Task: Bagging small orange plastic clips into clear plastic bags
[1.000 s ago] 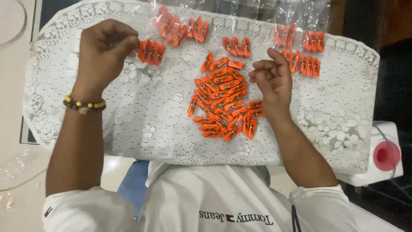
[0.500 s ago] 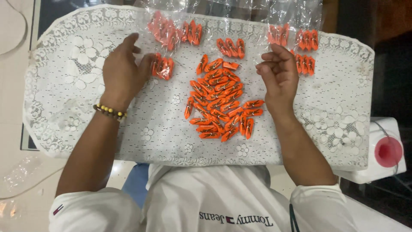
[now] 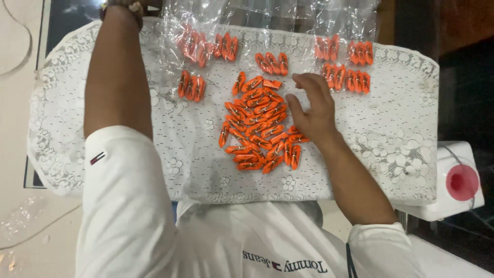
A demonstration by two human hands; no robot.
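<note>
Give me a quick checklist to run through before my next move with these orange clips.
1. Loose orange clips gathered in one pile mid-table: ok.
2. Right hand at the pile's right edge, fingers spread, holding nothing: ok.
3. Left hand visible: not ok; only the left arm shows, reaching past the top edge.
4. Bagged sets lying apart from the pile: ok.
5. Lace cloth flat on the table: ok.
6. What the left hand holds: cannot tell.
</note>
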